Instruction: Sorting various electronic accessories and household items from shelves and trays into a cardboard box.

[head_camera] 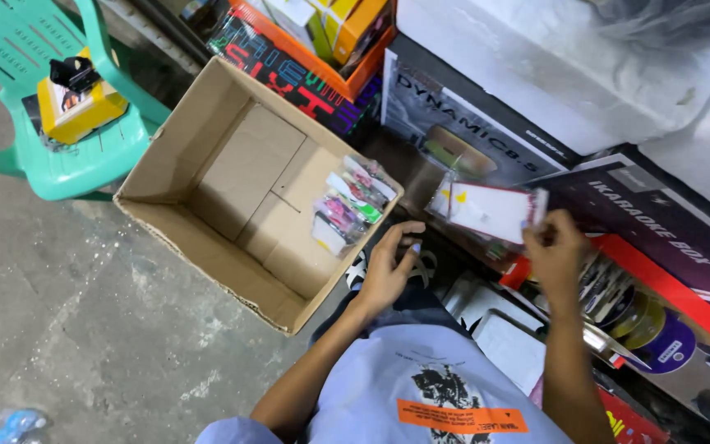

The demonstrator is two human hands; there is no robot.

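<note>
Gripping flat clear packet with white and pink card (486,210) in right hand (554,251), fingers pinched on its right edge, raised above stacked printed boxes (659,222). Left hand (388,267) open, empty, fingers spread just beside near wall of open cardboard box (207,238). Similar colourful packets (351,205) stacked upright inside box, against right wall. Green plastic chair (67,164) behind, bearing small yellow box (80,111).

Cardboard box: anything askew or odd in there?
The open brown cardboard box sits tilted, not flat. It is mostly bare, with a few small colourful blister packets bunched against one wall. The left hand rests at that wall; the right hand holds a flat white packet. No damage or spill visible.
</note>
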